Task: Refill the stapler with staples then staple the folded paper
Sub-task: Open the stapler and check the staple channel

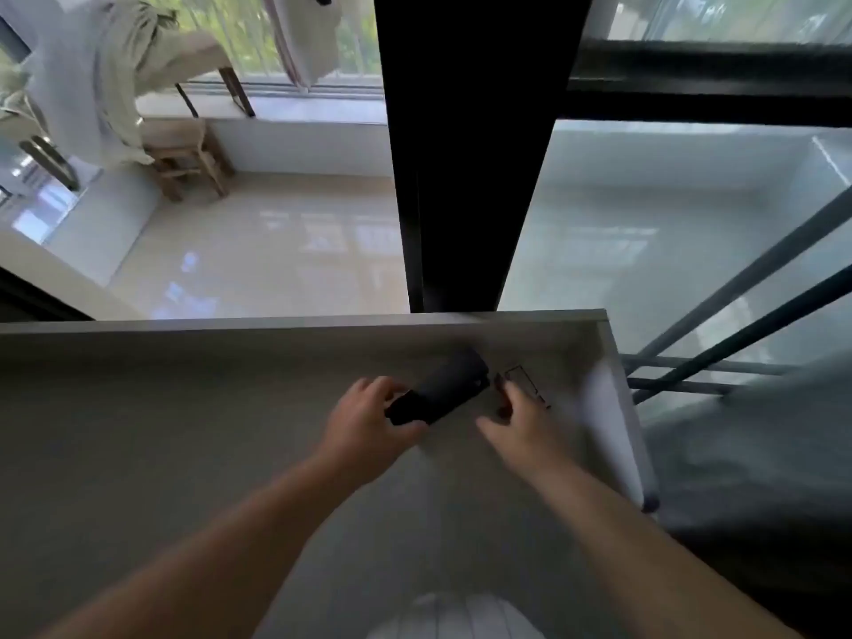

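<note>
A black stapler lies slanted on the grey table, its far end pointing up and right. My left hand grips its near end. Just to the stapler's right, my right hand has its fingers pinched together near the stapler's far end; whether anything is between them is too blurred to tell. A small outlined box or sheet lies behind the right hand, partly hidden. A white rolled or folded paper lies along the table's right edge. The frame is motion-blurred.
The table's far edge and right edge are close to the hands. Beyond it stand a black pillar, glass panels and a glossy floor. A wooden stool with draped cloth sits far left. Dark fabric lies right of the table.
</note>
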